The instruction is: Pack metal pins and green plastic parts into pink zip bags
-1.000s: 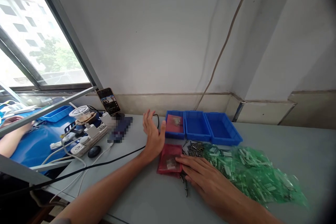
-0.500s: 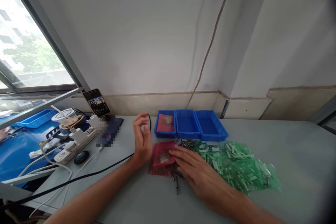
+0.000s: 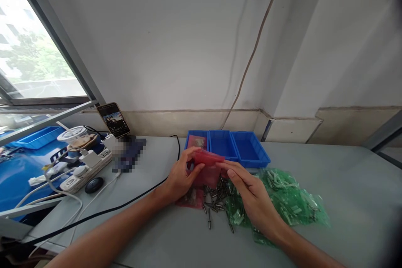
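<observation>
My left hand (image 3: pixel 180 178) grips a red plastic bag (image 3: pixel 207 158) between thumb and fingers, raised a little above the table. At the bag's right edge are the fingertips of my right hand (image 3: pixel 251 190), its fingers close together and thumb bent in. Below lies another red plastic bag (image 3: pixel 193 199), partly covered by my left hand. A loose pile of small metal pins (image 3: pixel 215 197) sits between my hands. Green plastic bags of parts (image 3: pixel 292 201) lie beside and under my right hand.
Three joined blue bins (image 3: pixel 249 150) stand behind my hands; the left one holds a red bag. A black cable (image 3: pixel 125 204) crosses the table on the left. Farther left are a dark mouse (image 3: pixel 94 184), a power strip (image 3: pixel 86 173) and a propped phone (image 3: pixel 113 119).
My left hand has closed on a red bag, which is now lifted and tilted. My right hand has shifted right and turned on its side, uncovering more pins.
</observation>
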A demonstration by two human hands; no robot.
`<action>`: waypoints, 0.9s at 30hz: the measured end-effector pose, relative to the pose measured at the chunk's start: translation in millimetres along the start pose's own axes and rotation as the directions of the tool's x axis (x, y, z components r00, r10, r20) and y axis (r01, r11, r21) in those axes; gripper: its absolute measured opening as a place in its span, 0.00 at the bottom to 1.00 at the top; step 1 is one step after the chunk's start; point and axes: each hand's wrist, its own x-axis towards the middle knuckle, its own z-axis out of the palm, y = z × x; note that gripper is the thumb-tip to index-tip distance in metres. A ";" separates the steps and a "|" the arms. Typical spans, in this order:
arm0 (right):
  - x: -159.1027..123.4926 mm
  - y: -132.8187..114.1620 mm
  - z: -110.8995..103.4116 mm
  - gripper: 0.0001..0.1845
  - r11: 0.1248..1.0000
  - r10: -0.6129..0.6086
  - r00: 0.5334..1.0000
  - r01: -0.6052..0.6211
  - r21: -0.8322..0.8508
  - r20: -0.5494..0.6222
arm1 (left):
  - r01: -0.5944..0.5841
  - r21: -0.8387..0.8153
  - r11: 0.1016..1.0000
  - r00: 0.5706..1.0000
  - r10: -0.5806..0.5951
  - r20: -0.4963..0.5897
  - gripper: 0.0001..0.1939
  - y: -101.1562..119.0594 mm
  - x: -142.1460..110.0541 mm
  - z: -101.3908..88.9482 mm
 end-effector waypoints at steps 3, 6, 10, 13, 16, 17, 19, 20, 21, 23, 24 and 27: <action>1.3 0.2 -0.4 0.20 1.000 0.018 1.000 -0.018 0.002 0.002 | 0.007 -0.011 1.000 1.000 -0.008 -0.021 0.28 2.4 -4.7 2.7; 2.4 1.6 -1.2 0.19 0.999 0.017 1.000 -0.017 -0.045 -0.015 | -0.021 0.072 0.997 0.999 0.025 -0.042 0.28 2.9 -4.7 1.3; -0.6 4.3 -0.8 0.19 0.968 -0.138 0.987 0.153 -0.198 0.085 | -0.226 0.178 0.958 0.971 0.235 -0.031 0.20 2.8 1.7 -7.2; -4.7 4.9 0.8 0.22 0.911 -0.211 0.959 0.264 -0.318 0.189 | -0.296 0.160 0.942 0.955 0.287 0.077 0.13 6.7 5.6 -14.8; -6.7 2.1 2.1 0.22 0.890 -0.221 0.933 0.312 -0.333 0.283 | -0.285 0.103 0.953 0.942 0.259 0.212 0.11 13.8 6.5 -20.5; -6.6 0.6 2.2 0.22 0.896 -0.206 0.929 0.305 -0.323 0.306 | -0.280 0.080 0.957 0.937 0.254 0.242 0.11 16.2 6.4 -21.9; -5.6 -2.1 2.1 0.20 0.915 -0.163 0.932 0.266 -0.304 0.324 | -0.261 0.034 0.965 0.930 0.242 0.276 0.11 20.1 6.2 -24.0; -4.8 -3.0 1.9 0.19 0.924 -0.146 0.936 0.244 -0.293 0.319 | -0.245 0.012 0.969 0.929 0.231 0.288 0.10 21.4 6.3 -24.8; -3.9 -3.4 1.7 0.19 0.934 -0.132 0.942 0.222 -0.281 0.308 | -0.222 -0.008 0.975 0.930 0.215 0.299 0.10 22.3 6.3 -25.2; -1.9 -3.1 1.3 0.18 0.953 -0.108 0.954 0.180 -0.244 0.281 | -0.165 -0.041 0.985 0.931 0.169 0.324 0.11 22.4 6.6 -25.4; -0.9 -2.6 1.2 0.18 0.963 -0.097 0.959 0.159 -0.220 0.268 | -0.135 -0.046 0.990 0.933 0.142 0.329 0.12 21.8 6.6 -25.0; 1.7 -1.5 0.3 0.18 0.986 -0.057 0.975 0.089 -0.141 0.215 | -0.085 -0.008 0.996 0.949 0.083 0.303 0.13 17.3 6.0 -22.1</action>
